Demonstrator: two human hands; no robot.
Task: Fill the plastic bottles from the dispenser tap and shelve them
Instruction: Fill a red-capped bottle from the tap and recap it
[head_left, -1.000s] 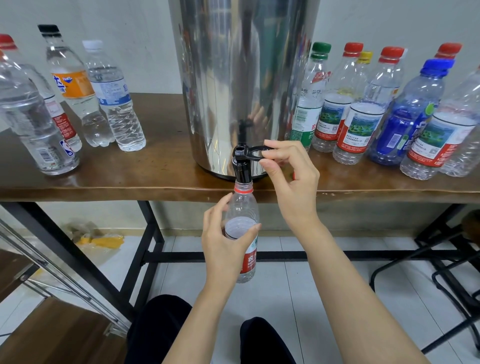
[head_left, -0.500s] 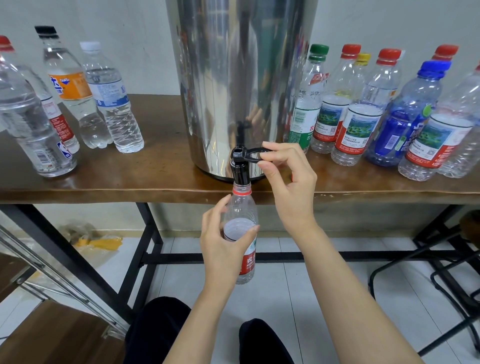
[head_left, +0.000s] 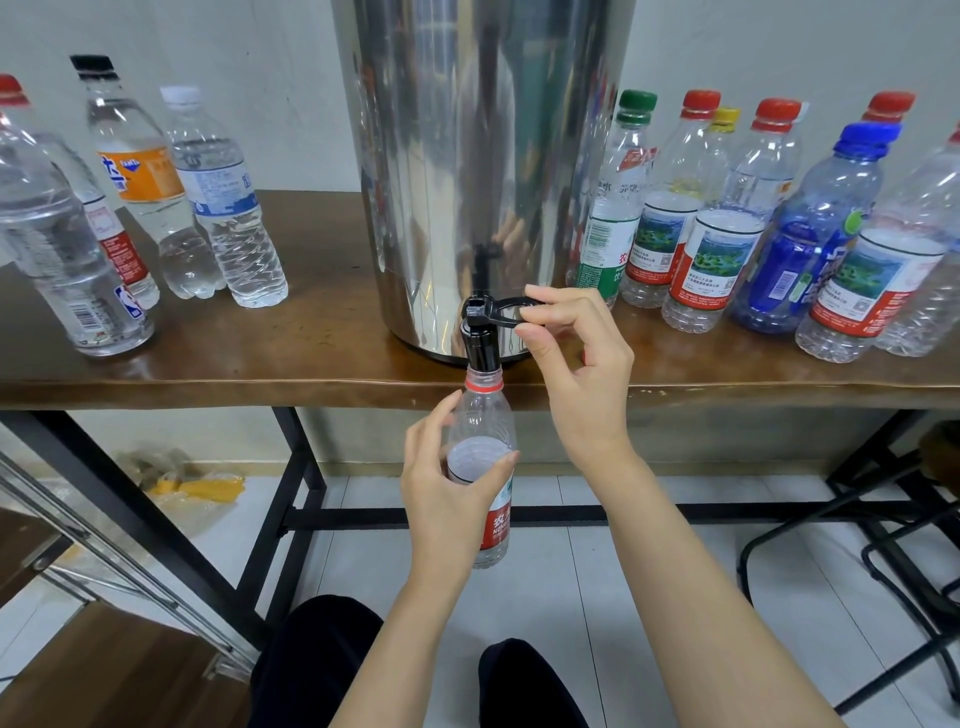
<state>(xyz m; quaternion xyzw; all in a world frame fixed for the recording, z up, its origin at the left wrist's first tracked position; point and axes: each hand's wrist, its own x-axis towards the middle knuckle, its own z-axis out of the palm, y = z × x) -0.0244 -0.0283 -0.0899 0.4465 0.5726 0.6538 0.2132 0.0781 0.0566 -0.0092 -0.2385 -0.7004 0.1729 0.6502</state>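
Left of the dispenser (head_left: 483, 171), capped bottles stand on the counter (head_left: 311, 358). The one farthest from the dispenser is a big clear bottle (head_left: 57, 249) with a small NBA badge low on it. Nearer the dispenser, a black-cap bottle (head_left: 137, 176) has an orange label with a blue badge that seems to say Fanta. Next to it, a white-cap bottle (head_left: 223, 197) has a pale blue label with writing too small to read. All are see-through, and I cannot tell how full they are.

At the bottom front of the dispenser is the black tap (head_left: 480, 340). The held bottle (head_left: 480, 421) is right under the tap, with its open mouth touching the spout. Its red label has white letters that start "NONG". I cannot tell how much water is inside.

The left hand (head_left: 447, 499) has its fingers and thumb curled round the bottle's middle. The right hand (head_left: 576, 374) pinches the tap's ring handle (head_left: 485, 310) between thumb and first finger.

Right of the dispenser stand more capped bottles. There is a green-cap bottle (head_left: 610, 218) with a green label, a red-cap bottle (head_left: 719, 244) with a green and blue picture on a red label, and a blue bottle (head_left: 810, 234).
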